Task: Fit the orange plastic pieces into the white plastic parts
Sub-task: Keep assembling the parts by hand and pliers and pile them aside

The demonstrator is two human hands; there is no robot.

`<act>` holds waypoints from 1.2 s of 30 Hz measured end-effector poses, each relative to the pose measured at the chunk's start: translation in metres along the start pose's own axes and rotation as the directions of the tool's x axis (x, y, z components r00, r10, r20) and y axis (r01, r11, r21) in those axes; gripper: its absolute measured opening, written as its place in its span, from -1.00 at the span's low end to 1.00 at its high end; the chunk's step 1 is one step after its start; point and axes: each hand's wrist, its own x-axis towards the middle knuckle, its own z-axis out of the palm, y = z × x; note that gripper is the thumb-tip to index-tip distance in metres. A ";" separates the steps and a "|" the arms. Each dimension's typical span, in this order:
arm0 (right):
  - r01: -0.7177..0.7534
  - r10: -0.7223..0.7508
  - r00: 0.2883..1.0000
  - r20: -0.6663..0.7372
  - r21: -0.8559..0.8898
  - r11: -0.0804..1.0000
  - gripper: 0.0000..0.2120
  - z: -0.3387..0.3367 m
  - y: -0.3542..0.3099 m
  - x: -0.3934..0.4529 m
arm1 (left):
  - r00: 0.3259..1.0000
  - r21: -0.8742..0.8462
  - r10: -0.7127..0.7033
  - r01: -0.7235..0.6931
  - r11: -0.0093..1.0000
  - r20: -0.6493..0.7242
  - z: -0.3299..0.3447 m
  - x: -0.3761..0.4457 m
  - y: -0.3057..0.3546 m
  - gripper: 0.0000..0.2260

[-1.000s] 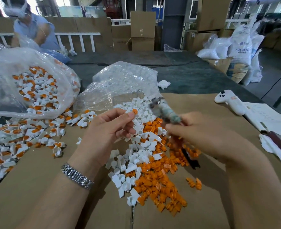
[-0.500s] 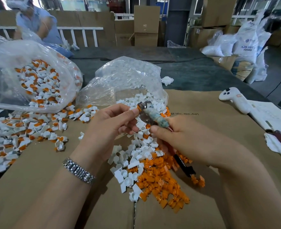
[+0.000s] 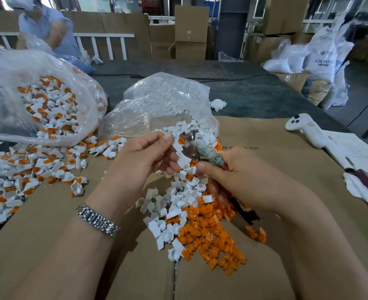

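Observation:
My left hand (image 3: pixel 145 158) pinches a white plastic part (image 3: pixel 177 146) with an orange piece (image 3: pixel 181 139) seated in its top. My right hand (image 3: pixel 233 176) grips a metal tool with a wrapped handle (image 3: pixel 202 149), whose head touches that orange piece. Below both hands lies a mixed heap: loose white parts (image 3: pixel 174 204) on its left side and loose orange pieces (image 3: pixel 209 237) on its right, all on brown cardboard (image 3: pixel 92 245).
Joined white-and-orange parts (image 3: pixel 27 169) are spread at the left, with more in a clear bag (image 3: pixel 44 105). A second clear bag (image 3: pixel 163 105) of white parts lies behind my hands. A white controller (image 3: pixel 306 128) and papers (image 3: pixel 352 154) sit at the right. Another person (image 3: pixel 44 27) works at far left.
My right hand brought the tool leftward, from apart from the left hand to against the part it holds. My left hand stayed put, pinching the white part.

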 end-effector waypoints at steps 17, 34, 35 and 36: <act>-0.474 0.336 0.851 -0.404 -0.312 0.824 -0.54 -0.018 0.066 0.023 | 0.828 0.891 0.370 0.302 0.339 -0.421 -0.036 0.005 -0.006 -0.87; -0.504 0.336 0.840 -0.427 -0.385 0.773 -0.39 -0.002 0.069 0.030 | 0.995 0.954 0.074 0.039 0.298 -0.064 -0.012 0.009 -0.023 -0.93; -0.481 0.306 0.844 -0.440 -0.371 0.794 -0.43 -0.004 0.066 0.030 | 0.992 0.948 0.100 0.036 0.316 -0.071 -0.013 0.010 -0.023 -0.92; -0.438 0.255 0.854 -0.453 -0.364 0.822 -0.50 -0.007 0.063 0.029 | 0.986 0.944 0.140 0.036 0.329 -0.086 -0.013 0.009 -0.022 -0.91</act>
